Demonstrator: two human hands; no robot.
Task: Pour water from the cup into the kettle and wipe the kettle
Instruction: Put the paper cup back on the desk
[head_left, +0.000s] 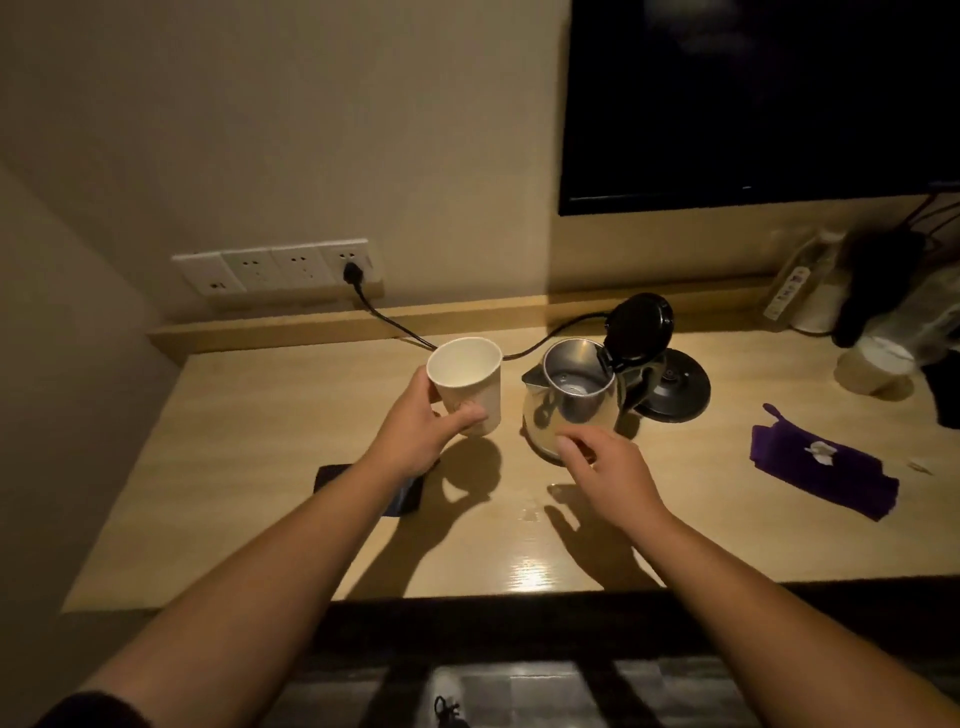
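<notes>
The left hand (415, 415) is wrapped around the cup (466, 384), holding it upright just above the desk (260, 467). The kettle (569, 400) stands just to the cup's right, off its base (675, 389), lid (640, 327) tipped back and mouth open, so the pour should tilt rightward. The right hand (608, 473) hovers loose-fingered at the kettle's near wall, gripping nothing. Whether the cup holds water I cannot tell; the kettle bottom looks mostly bare. A purple cloth (821, 473) lies well to the right.
</notes>
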